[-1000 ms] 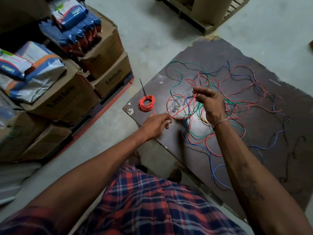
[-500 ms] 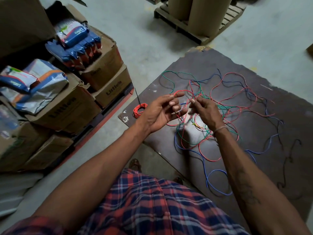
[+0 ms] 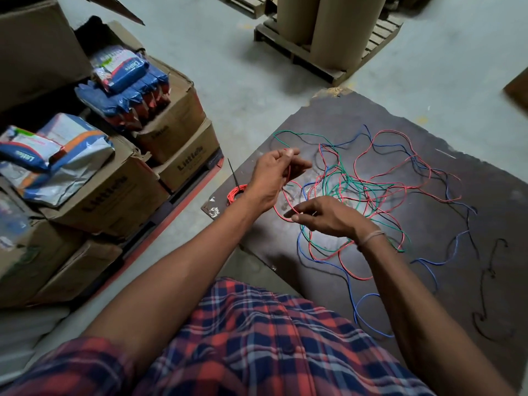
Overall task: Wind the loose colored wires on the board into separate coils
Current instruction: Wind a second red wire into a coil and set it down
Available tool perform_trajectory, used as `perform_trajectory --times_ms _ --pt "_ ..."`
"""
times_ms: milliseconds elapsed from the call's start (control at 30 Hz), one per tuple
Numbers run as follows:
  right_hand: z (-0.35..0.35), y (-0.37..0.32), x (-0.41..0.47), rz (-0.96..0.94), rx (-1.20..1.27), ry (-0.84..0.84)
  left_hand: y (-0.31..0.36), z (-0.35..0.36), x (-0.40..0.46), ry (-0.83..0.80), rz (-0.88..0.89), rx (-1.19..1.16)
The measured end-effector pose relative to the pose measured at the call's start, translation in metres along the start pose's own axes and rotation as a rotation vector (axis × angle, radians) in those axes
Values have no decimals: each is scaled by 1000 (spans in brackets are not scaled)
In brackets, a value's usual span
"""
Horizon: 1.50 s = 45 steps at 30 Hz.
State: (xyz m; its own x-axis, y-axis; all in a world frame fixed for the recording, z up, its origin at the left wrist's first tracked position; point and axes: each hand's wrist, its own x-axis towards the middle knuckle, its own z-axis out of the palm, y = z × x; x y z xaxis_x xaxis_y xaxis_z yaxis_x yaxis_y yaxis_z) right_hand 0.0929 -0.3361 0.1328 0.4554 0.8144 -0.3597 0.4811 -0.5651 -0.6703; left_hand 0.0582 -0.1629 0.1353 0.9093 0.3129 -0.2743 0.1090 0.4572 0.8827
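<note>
1. While the left hand (image 3: 271,178) pinches a red wire (image 3: 288,172) near its end, fingers curled round it and held up over the board (image 3: 428,230), the right hand (image 3: 323,215) sits lower with thumb and forefinger nipping the same red wire. Other right fingers look loosely bent; nothing else in them.
2. Task items: the loose wires (image 3: 371,190), red, green, blue and black, lie tangled mid-board. One finished red coil (image 3: 235,192) sits at the board's left edge, partly hidden behind the left wrist.
3. Risk: the red wire runs straight into the tangle. Pulling it hard probably drags green and blue strands along or tightens a knot.
4. Risk: several red strands overlap. Easy to feed the wrong one into the coil, so two wires end up in one coil.
5. Risk: thin wire is springy. If the left pinch slackens, early loops likely pop open.
6. Risk: the finished coil is close to the edge and to the left forearm; a nudge could push it off.
7. Cannot tell how many loops are already wound on the left hand.
</note>
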Motion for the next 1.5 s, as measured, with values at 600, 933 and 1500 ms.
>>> perform_trajectory --times_ms 600,933,1500 --pt "-65 11 22 2 379 625 5 -22 -11 -477 -116 221" --pt "-1 -16 26 296 327 180 14 -15 0 -302 -130 -194" --pt "-74 -42 -40 -32 -168 224 -27 -29 25 -206 162 611"
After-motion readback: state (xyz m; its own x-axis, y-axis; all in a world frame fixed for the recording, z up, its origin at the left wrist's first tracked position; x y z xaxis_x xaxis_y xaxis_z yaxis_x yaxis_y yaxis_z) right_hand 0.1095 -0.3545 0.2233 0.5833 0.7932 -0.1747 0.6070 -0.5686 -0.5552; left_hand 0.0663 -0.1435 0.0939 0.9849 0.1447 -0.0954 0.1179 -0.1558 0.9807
